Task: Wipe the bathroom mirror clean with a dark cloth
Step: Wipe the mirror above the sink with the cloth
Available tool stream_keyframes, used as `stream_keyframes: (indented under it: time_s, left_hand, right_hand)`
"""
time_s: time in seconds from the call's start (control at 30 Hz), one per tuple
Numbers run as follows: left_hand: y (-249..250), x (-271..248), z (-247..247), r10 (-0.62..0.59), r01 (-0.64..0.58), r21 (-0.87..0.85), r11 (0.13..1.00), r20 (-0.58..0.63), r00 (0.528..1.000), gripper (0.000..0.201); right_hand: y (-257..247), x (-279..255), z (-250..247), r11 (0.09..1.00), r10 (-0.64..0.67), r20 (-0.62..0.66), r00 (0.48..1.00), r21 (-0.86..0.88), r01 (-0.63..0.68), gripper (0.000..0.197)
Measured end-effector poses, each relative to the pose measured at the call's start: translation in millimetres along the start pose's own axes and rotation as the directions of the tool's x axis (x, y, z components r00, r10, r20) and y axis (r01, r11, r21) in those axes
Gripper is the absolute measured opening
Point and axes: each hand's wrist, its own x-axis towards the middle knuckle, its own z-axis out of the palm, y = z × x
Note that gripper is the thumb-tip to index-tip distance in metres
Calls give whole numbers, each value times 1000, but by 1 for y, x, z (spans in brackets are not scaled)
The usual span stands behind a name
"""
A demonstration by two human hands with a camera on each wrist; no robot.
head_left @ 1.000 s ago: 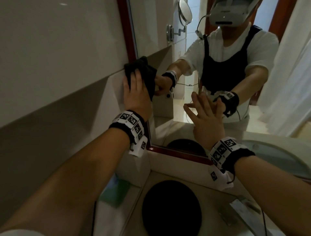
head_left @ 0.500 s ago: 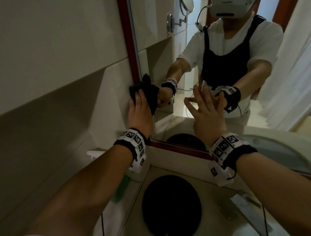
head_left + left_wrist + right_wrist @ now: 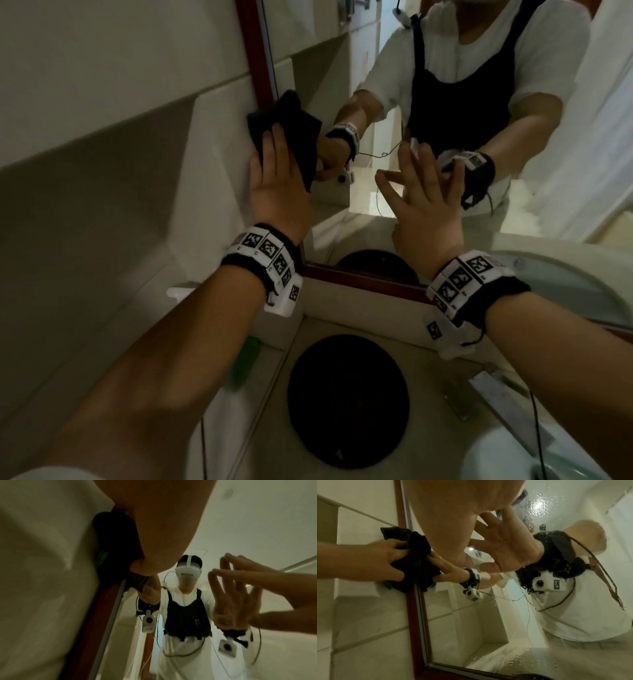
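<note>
While the left hand [image 3: 279,192] presses the bunched dark cloth [image 3: 291,126] against the mirror's [image 3: 471,615] red-brown frame [image 3: 414,608], fingers curled into its folds, the right hand [image 3: 426,202] rests spread and empty on the glass. Soft, light and limp, the cloth should wipe best gripped in a wad under the palm. Its contact face is hidden, and motion blur obscures any smears; only droplets show near the lower edge.

dark cloth [image 3: 291,126]: soft, matt fabric | mirror [image 3: 376,61]: glossy glass, red-brown wooden-looking frame [image 3: 253,51]
</note>
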Motion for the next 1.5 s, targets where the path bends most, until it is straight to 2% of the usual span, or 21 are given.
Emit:
stream_keyframes:
  time_s: [0.23, 0.43, 0.57, 0.67, 0.9, 1.07, 1.13, 1.2, 1.3, 1.37, 1.43, 1.5]
  left_hand:
    - [15, -60, 48, 136, -137, -6, 991, 182, 974, 77]
    - [27, -96, 81, 183, -173, -60, 983, 309, 933, 76]
    - [37, -121, 104, 183, -115, -212, 970, 338, 923, 69]
    - [42, -141, 121, 223, -102, -303, 947, 398, 890, 68]
    - [60, -150, 128, 152, 96, -467, 879, 465, 872, 75]
    - [68, -154, 134, 132, 222, -644, 733, 454, 881, 78]
    - [76, -155, 133, 101, 283, -694, 662, 457, 884, 76]
    - [86, -159, 126, 122, 286, -737, 612, 445, 887, 75]
    - [98, -169, 118, 250, 173, -765, 621, 402, 881, 79]
    - [96, -170, 118, 284, 120, -748, 652, 388, 877, 82]
    - [90, -168, 123, 295, 75, -717, 693, 378, 878, 85]
    - [80, -165, 129, 244, 113, -677, 727, 409, 879, 86]
  right_hand:
    - [-1, 0, 1, 1000, 1, 20, 1000, -9, -1, 94]
    - [-5, 0, 7, 1000, -2, -73, 997, -26, 0, 85]
    - [-7, -2, 11, 1000, 2, -69, 998, -12, -2, 84]
    - [-8, -5, 14, 1000, -10, -37, 999, -12, 9, 86]
    - [-13, -11, 21, 1000, -17, -63, 998, -17, 16, 87]
    - [-16, -12, 22, 1000, -24, -49, 999, -14, 23, 78]
    - [-16, -13, 23, 999, -30, -15, 999, -12, 30, 76]
    - [-17, -14, 22, 999, -32, 41, 999, -11, 32, 76]
    - [-20, -15, 18, 1000, -28, 90, 996, 17, 26, 77]
    - [-24, -16, 17, 999, -28, 101, 995, 19, 26, 77]
    - [-25, -17, 17, 999, -32, 103, 994, 12, 31, 81]
    - [-25, -18, 17, 999, -34, 106, 994, 3, 34, 86]
